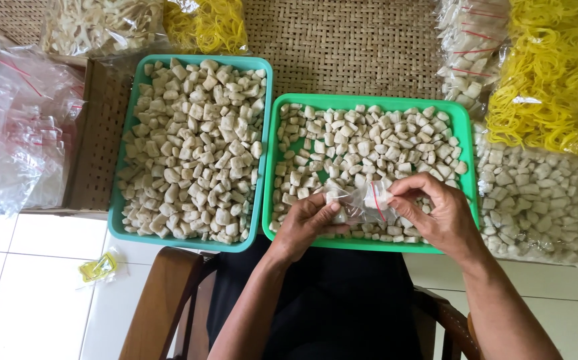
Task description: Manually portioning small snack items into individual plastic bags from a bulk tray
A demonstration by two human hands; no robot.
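Together both hands [375,217] hold a small clear bag [362,203] (pale chunks inside) over the green tray [465,160].

Green trays [267,155]; off-white chunks [195,147]; yellow rubber bands [549,87]; clear red-striped bag [362,203]; tan woven mat [349,43].

2 trays [267,133] side by side on mat [342,40]; bag pile [9,127] left, filled bags [535,193] right.
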